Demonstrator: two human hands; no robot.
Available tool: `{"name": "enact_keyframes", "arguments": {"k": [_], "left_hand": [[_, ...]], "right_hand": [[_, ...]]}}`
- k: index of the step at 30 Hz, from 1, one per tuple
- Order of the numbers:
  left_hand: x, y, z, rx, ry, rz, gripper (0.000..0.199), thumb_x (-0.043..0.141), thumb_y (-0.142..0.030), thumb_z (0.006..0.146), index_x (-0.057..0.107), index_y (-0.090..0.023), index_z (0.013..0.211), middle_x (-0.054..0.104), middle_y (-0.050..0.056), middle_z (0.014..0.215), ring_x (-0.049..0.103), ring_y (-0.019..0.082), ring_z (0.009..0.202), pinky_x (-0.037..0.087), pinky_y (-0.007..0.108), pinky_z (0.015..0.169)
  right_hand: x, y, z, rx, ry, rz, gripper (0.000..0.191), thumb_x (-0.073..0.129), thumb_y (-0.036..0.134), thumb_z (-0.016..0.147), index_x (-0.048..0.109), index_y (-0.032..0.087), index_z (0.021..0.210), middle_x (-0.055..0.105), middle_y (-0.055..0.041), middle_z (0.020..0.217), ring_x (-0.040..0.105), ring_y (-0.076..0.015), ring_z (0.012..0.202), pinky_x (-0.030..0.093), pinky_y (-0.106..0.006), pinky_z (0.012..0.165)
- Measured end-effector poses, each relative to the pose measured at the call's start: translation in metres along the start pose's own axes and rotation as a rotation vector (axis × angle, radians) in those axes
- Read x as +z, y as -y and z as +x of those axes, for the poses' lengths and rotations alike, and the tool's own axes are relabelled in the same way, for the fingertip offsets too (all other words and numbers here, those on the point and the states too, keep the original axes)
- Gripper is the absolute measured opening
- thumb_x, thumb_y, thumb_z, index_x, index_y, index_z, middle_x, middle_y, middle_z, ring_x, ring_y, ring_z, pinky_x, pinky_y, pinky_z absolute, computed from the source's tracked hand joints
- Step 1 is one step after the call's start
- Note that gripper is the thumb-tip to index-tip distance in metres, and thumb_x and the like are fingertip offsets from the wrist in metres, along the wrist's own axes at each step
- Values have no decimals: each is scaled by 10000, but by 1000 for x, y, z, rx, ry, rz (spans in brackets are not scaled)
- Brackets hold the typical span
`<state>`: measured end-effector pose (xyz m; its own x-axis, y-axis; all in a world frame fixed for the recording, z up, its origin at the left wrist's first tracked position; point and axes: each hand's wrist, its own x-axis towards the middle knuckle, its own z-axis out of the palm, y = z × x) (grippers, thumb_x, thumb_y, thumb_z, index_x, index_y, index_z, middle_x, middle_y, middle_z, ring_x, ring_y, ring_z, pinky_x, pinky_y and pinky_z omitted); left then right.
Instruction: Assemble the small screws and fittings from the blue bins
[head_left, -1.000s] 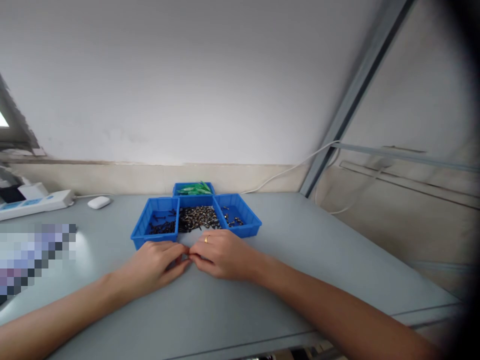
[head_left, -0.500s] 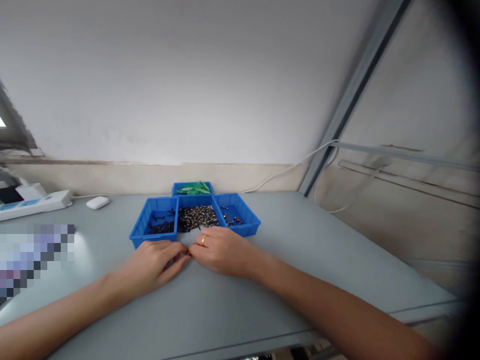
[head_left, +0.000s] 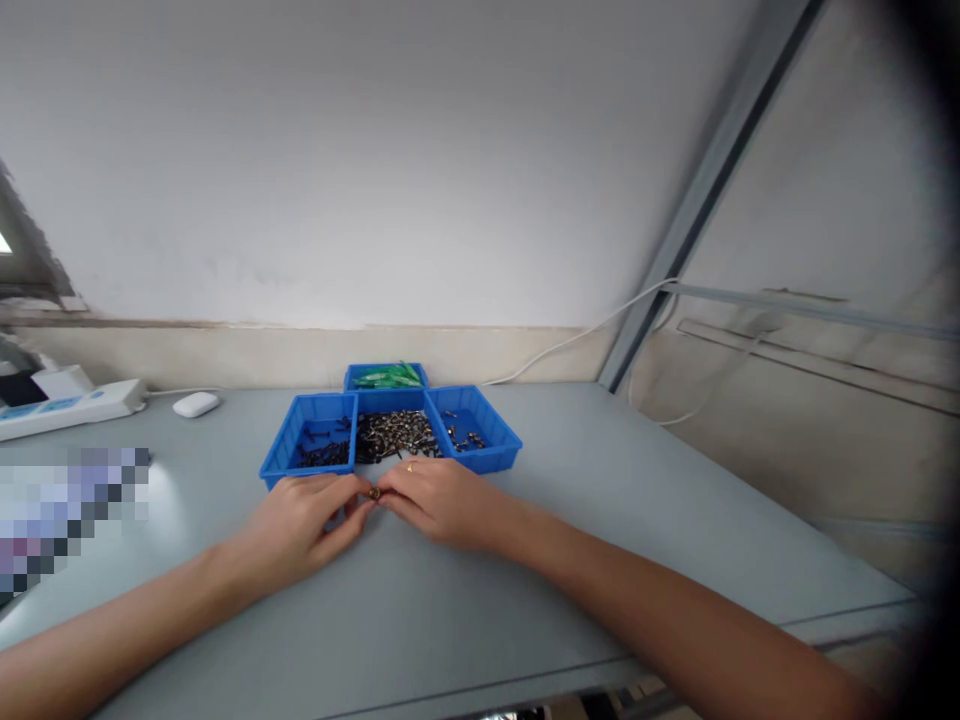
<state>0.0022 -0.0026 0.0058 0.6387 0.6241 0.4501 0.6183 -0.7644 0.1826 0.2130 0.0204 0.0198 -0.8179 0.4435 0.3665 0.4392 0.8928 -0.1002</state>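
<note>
Between the fingertips of both hands is a small brass-coloured metal piece (head_left: 375, 493), too small to name exactly. My left hand (head_left: 311, 518) pinches it from the left, thumb and forefinger closed. From the right, my right hand (head_left: 435, 500), with a gold ring, pinches the same piece. Just beyond the hands, a middle blue bin (head_left: 390, 399) holds a heap of small metal parts (head_left: 397, 434). The left blue bin (head_left: 276, 450) contains dark screws (head_left: 324, 453). In the right blue bin (head_left: 501, 458) lie several small brassy and dark parts (head_left: 468, 440).
A rear blue bin (head_left: 349, 378) holds green strips (head_left: 388, 376). At left on the grey table (head_left: 450, 630) are a white power strip (head_left: 97, 400), a white case (head_left: 196, 404) and a pixelated object (head_left: 67, 520). A metal post (head_left: 697, 210) stands at the right.
The right hand's fingers have shifted and rolled around the small piece, which now shows more clearly and sits slightly higher. The left hand has barely moved; the bins are unchanged.
</note>
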Motion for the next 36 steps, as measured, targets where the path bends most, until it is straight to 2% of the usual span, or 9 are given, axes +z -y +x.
{"name": "enact_keyframes", "arguments": {"k": [14,21,27,33,36], "left_hand": [[2,0,-1,54,-40,35,237,420,-338,955,578,-184,871,606,-18,667,576,121,575,411,226,522],[2,0,2,84,14,88,247,397,-311,951,598,-177,900,626,7,693,612,142,609,453,242,554],[3,2,2,30,89,117,212,398,-298,938,577,-184,921,621,1,689,617,151,599,442,245,540],[5,1,1,47,102,149,270,390,-307,944,509,-185,734,578,-8,630,579,148,553,394,250,513],[5,1,1,60,107,168,297,375,-310,950,491,-187,705,563,-9,614,566,145,542,383,252,510]], "right_hand": [[5,-1,0,1,73,23,170,434,189,929,589,142,876,648,-50,817,581,-152,777,459,-269,719],[1,-1,-1,34,123,-49,182,464,239,923,602,146,848,652,-46,790,586,-158,757,443,-270,680],[-2,-2,-1,24,93,-67,183,478,252,920,613,144,859,667,-42,801,604,-165,774,442,-276,699],[2,-1,-3,-110,9,-131,226,436,267,939,611,146,864,664,-41,780,595,-165,775,425,-276,705],[4,-1,-4,-142,-20,-173,252,406,265,952,605,145,855,656,-38,755,590,-162,759,419,-276,702]]}}
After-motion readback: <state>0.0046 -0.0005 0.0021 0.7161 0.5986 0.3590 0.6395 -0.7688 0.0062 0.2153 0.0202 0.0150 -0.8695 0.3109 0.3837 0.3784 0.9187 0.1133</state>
